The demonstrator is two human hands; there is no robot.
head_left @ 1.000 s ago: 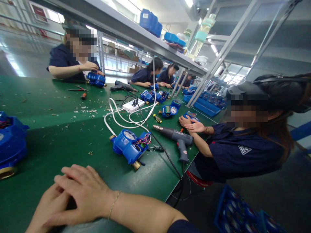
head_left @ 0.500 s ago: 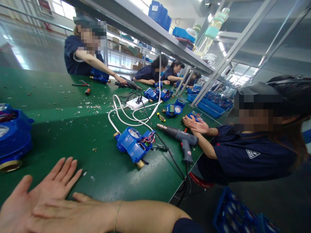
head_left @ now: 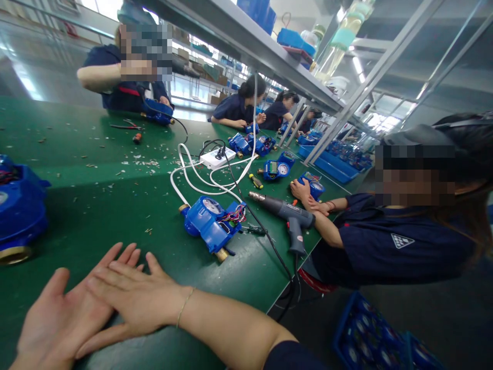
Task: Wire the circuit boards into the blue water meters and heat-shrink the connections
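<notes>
My left hand [head_left: 54,318] lies palm up on the green table [head_left: 115,205] at the lower left, fingers stretched out and empty. My right hand [head_left: 134,298] rests palm down across its fingers, also flat and holding nothing; a thin bracelet sits on that wrist. The nearest object is a blue water meter [head_left: 210,223] with coloured wires, lying a little beyond my hands. Another blue meter [head_left: 19,210] sits at the left edge.
A grey heat gun [head_left: 287,216] and its black cord lie right of the meter, beside a co-worker's hands [head_left: 308,198]. A white power strip [head_left: 217,158] with looping white cable sits mid-table. More people work on blue meters farther along. A blue crate [head_left: 370,339] stands on the floor.
My hands were stacked, then the left one turned palm up and spread; now the right hand has slid forward over its fingers. The person at the far left raised an arm to the face.
</notes>
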